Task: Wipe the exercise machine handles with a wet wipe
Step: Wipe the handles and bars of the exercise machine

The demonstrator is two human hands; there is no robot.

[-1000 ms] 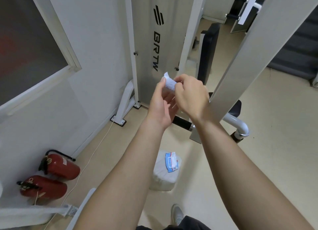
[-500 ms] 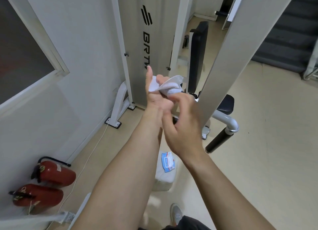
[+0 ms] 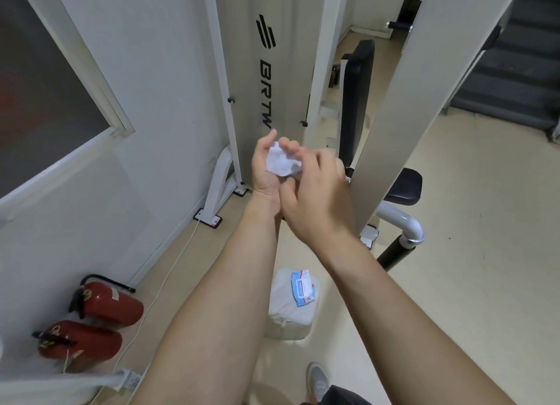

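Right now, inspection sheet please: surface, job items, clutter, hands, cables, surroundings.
Surface: beige floor, smooth.
Job's things: crumpled white wipe in the left palm; wipe pack lying on a white container on the floor; black handle on a white tube, untouched.
Clutter: two red extinguishers lying by the wall.
Hands: left hand curls round the wipe; right hand reaches its fingers to the wipe, grip hidden.
Cables: white cord runs along the floor from the machine foot toward the near left.
Surroundings: white machine panel marked BRTW; black seat; window at left; dark stairs at right.
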